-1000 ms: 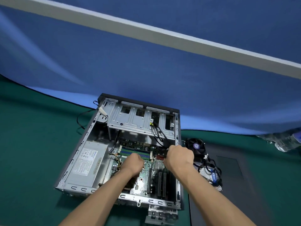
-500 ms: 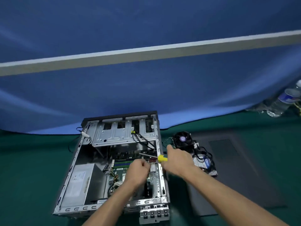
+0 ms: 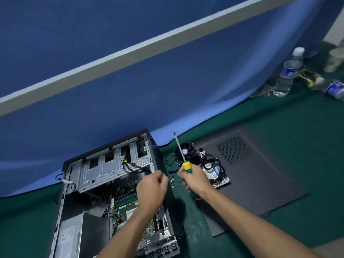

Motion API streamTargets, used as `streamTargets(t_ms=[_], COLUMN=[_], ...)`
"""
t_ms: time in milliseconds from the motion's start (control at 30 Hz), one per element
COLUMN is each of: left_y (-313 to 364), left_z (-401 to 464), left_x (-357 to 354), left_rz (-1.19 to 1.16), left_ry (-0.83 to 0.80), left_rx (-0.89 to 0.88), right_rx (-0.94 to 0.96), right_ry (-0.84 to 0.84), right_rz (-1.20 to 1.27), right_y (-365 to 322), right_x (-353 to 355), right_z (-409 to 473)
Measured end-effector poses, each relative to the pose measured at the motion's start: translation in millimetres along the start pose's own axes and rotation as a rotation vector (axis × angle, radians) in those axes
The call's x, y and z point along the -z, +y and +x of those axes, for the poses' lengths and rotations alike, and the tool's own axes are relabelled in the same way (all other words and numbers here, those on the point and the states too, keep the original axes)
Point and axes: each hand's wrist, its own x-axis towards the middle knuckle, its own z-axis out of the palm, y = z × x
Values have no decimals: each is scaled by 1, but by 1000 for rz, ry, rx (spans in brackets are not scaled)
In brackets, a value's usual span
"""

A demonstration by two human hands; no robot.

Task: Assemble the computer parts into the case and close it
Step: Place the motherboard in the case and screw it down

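Lying on its side on the green tabletop (image 3: 28, 216), the open case (image 3: 111, 192) shows me the motherboard (image 3: 126, 200), the grey power supply (image 3: 68, 235) at the near left corner and the drive cage (image 3: 111, 166) at the far end; its long axis runs from me away toward the blue backdrop (image 3: 130, 101), leaning a little to the right. My left hand (image 3: 151, 190) hovers over the right wall of the case with its grip curled; I cannot tell if a screw is pinched inside. My right hand (image 3: 193, 178) has its grip clenched around the yellow-green handle of the screwdriver (image 3: 181, 153), whose shaft points up and away, the tip in the air above the cooler fan (image 3: 187, 152). Small loose screws (image 3: 174, 180) lie on the tabletop between both hands. Beside the fan rests a hard drive (image 3: 216, 173) with cables, partly on the dark side panel (image 3: 260, 175); water bottles (image 3: 287, 71) stand well apart. My worry is that a screw could slip and fall onto the motherboard, or that the raised tip could scratch the board when I bring it down without looking.
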Motion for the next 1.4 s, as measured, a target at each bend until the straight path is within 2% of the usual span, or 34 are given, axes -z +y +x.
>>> streamTargets(t_ms=[100, 200, 367, 500, 800, 1067, 1400], left_y=[0, 2, -1, -3, 2, 2, 0], left_z=[5, 2, 3, 4, 4, 6, 5], left_x=[-12, -22, -31, -35, -36, -35, -36], left_rz=[107, 168, 61, 17, -44, -73, -94], left_ry=[-27, -36, 41, 97, 169, 149, 166], left_rx=[-35, -57, -26, 96, 349, 368, 374], right_rx=[-106, -200, -318, -291, -205, -201, -221], right_ry=[38, 125, 198, 203, 173, 165, 191], right_rz=[89, 3, -137, -337, -591, -659, -618], right_y=[13, 28, 48, 56, 74, 80, 79], right_x=[-8, -20, -44, -62, -82, -87, -87], right_z=[11, 21, 41, 55, 67, 71, 69])
